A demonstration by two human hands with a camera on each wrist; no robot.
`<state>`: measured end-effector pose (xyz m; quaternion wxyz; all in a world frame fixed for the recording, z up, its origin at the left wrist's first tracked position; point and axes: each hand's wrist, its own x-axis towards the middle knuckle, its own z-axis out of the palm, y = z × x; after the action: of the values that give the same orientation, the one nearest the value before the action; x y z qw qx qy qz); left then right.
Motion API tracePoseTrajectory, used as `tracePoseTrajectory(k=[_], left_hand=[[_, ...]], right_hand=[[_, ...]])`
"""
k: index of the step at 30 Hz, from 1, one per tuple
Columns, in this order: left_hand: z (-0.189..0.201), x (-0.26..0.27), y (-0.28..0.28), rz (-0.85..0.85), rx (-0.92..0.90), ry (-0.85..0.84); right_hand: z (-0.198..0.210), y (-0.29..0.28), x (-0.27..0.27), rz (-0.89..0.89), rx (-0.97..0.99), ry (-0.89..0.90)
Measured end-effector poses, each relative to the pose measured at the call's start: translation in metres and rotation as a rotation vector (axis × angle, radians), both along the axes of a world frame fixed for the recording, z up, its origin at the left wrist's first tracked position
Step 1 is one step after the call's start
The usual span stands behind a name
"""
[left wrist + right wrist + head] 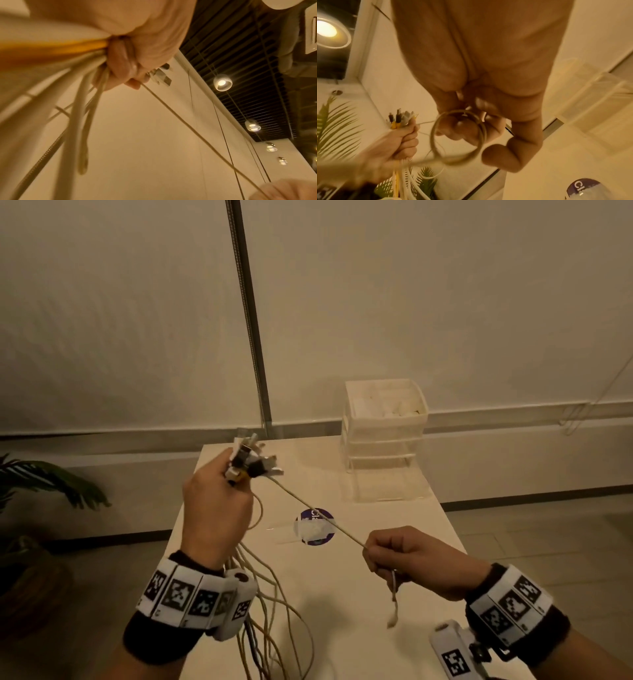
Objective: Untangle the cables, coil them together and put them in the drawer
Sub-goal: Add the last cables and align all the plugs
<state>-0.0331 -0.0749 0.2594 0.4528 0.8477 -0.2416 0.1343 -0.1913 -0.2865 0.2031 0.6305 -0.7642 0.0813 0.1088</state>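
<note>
My left hand (219, 501) is raised above the white table (394, 628) and grips a bundle of cables (270, 604) just below their plugs (248, 462), which stick out above the fist. The loose lengths hang down past the left wrist. One thin beige cable (318, 515) runs taut from the bundle down to my right hand (407, 556), which grips it in a fist; its white end (394, 611) dangles below. In the right wrist view a small loop of that cable (458, 136) lies around the right hand's fingers. The white drawer unit (383, 436) stands at the table's far right.
A round purple sticker (315, 525) with tape across it sits mid-table. A metal pole (250, 313) rises behind the table against the wall. A potted palm (41, 484) stands on the floor to the left. A transparent open drawer (387, 477) forms the unit's bottom level.
</note>
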Motion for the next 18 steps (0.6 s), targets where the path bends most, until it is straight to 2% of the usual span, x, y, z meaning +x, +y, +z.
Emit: tracePoseTrajectory(k=[2, 5, 8, 10, 12, 18], left_hand=[[-0.005, 0.003, 0.004, 0.052, 0.005, 0.005], [-0.011, 0.008, 0.009, 0.01, 0.068, 0.049], [-0.013, -0.004, 0.006, -0.182, 0.189, 0.046], [-0.017, -0.019, -0.003, -0.353, 0.231, 0.013], [-0.024, -0.031, -0.014, -0.517, 0.28, 0.049], [-0.038, -0.035, -0.025, -0.735, 0.373, 0.248]], right_hand=[[-0.004, -0.002, -0.001, -0.022, 0.011, 0.004], [-0.007, -0.002, 0.001, -0.075, 0.002, 0.0], [-0.01, -0.001, 0.004, -0.2, 0.034, 0.015], [-0.006, 0.003, 0.008, -0.24, 0.028, 0.01], [0.0, 0.009, 0.012, -0.258, 0.051, -0.008], [0.018, 0.018, 0.02, -0.362, 0.166, -0.066]])
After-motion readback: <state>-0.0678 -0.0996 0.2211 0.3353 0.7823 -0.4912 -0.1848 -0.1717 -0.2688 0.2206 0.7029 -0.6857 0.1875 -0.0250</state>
